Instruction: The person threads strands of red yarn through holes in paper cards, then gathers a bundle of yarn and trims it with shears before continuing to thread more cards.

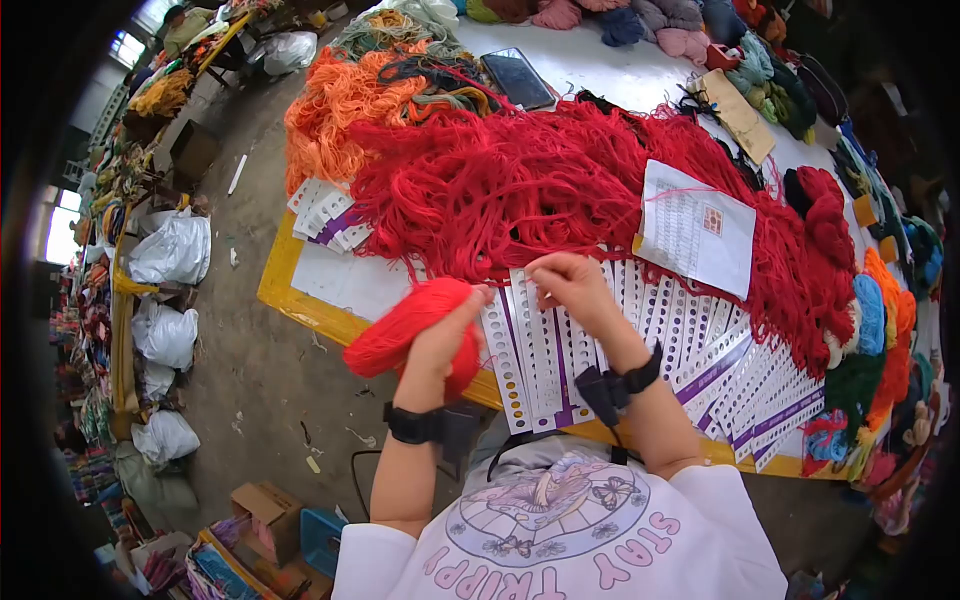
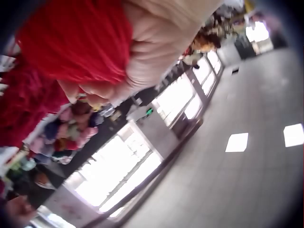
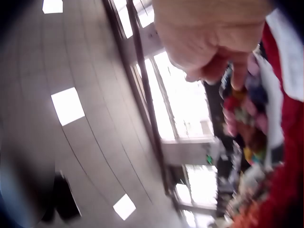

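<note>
A bright red skein of yarn (image 1: 395, 335) is in my left hand (image 1: 437, 345), with the fingers and thumb curled round it. The left wrist view shows the same skein (image 2: 76, 42) bulging beside the palm (image 2: 156, 42). To its right, my right hand (image 1: 580, 290) is above the white punched cards (image 1: 545, 370), its fingers bent and fingertips close together. In the right wrist view this hand (image 3: 213, 38) has curled fingers; I cannot tell whether a strand is between them. A large heap of loose red yarn (image 1: 520, 190) lies just beyond both hands.
The yellow-edged table (image 1: 300, 310) carries orange yarn (image 1: 340, 110), a phone (image 1: 517, 78) and a printed sheet (image 1: 697, 228) on the red heap. More punched cards (image 1: 760, 400) fan out at right. Coloured skeins (image 1: 870, 315) line the right edge. White bags (image 1: 170, 250) stand across the floor.
</note>
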A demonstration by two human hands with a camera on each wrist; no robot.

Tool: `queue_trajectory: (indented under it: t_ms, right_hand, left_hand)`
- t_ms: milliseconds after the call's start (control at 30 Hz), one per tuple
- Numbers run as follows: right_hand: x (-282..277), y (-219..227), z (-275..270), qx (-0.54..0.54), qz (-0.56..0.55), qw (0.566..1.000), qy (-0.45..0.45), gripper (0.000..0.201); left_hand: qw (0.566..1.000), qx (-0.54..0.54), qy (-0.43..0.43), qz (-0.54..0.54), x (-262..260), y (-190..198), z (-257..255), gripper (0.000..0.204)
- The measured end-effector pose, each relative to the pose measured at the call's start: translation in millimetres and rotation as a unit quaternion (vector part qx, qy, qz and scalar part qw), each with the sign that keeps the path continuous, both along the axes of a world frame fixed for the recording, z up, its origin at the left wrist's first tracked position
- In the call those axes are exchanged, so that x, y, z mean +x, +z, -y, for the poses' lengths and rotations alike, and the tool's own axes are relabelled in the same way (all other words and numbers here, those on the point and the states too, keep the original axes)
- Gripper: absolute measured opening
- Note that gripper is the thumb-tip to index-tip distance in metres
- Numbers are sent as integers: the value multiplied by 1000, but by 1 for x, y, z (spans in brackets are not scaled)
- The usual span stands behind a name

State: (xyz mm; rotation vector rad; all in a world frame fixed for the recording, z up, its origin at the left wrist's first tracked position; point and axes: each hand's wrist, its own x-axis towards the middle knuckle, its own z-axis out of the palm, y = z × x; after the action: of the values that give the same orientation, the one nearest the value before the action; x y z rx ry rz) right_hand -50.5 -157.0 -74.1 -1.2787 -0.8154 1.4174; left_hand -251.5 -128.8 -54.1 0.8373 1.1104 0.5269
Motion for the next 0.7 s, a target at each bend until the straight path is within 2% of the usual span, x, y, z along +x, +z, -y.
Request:
queue_trajectory:
  t_ms: [33, 100, 167, 200, 233, 300, 400, 533, 633, 700]
  right_hand:
    - [-6, -10, 1, -45, -37, 998, 40, 15]
    - [-12, -9, 2, -26, -34, 999, 24, 19]
    - [-14, -7, 0, -16, -34, 999, 0, 21]
    - [-15, -6, -1, -18, -37, 999, -13, 21]
    - [-16, -6, -1, -20, -40, 999, -26, 21]
    - [-16, -6, -1, -23, -25, 999, -42, 20]
    - [-22, -9, -3, -17, 29, 998, -55, 23]
    - [-26, -13, -9, -20, 102, 994, -41, 29]
    - [-27, -12, -11, -46, 148, 987, -46, 30]
    - [-27, -16, -12, -26, 159, 986, -52, 31]
  left_hand:
    - [998, -49, -9, -48, 7, -1, 4, 29]
    - [996, -71, 42, 19, 18, -5, 12, 27]
    - [1000, -8, 12, 28, 22, -49, 5, 23]
    - [999, 24, -4, 34, 27, -56, 2, 21]
    - [997, 83, -3, -6, 27, -63, 4, 21]
    - [976, 198, 2, -88, 31, -50, 7, 22]
    - [997, 33, 26, -68, 26, -15, 6, 20]
    - [997, -78, 8, -20, 19, -16, -10, 16]
    - [995, -79, -29, 45, 17, -41, -16, 15]
    - [997, -49, -8, 57, 24, -31, -12, 17]
